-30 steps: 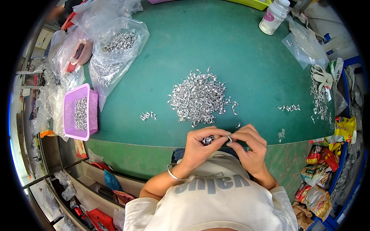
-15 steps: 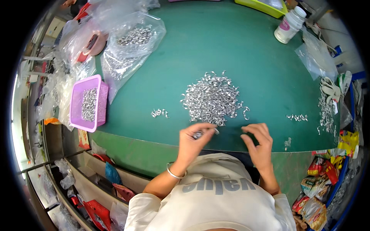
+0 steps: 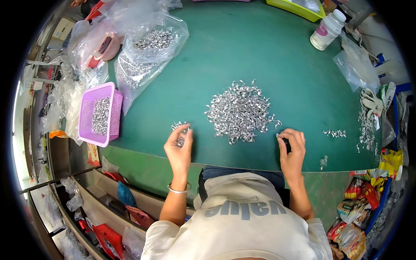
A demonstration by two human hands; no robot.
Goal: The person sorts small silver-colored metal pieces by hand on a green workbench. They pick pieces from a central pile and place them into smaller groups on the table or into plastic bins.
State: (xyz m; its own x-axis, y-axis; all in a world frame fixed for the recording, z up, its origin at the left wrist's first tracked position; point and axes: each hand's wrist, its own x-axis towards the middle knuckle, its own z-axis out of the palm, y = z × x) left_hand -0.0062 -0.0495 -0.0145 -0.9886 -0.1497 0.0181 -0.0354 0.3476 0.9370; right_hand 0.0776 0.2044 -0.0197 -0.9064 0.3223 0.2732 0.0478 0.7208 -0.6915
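A large pile of small curved silver metal pieces lies on the green table in front of me. My left hand is left of the pile, at a small group of the same pieces. Its fingers are curled around several metal pieces, with one near the fingertips. At the pile's near right edge, my right hand has thumb and forefinger pinched at a small metal piece, mostly hidden by the fingertips.
On the left stand a purple basket of metal pieces and a clear plastic bag holding more. A short row of pieces and a larger heap lie to the right. A white bottle stands at the far right.
My left hand has moved left from the pile's near edge to the small group, still with metal pieces in it. My right hand has shifted slightly forward and closed its fingertips at a piece.
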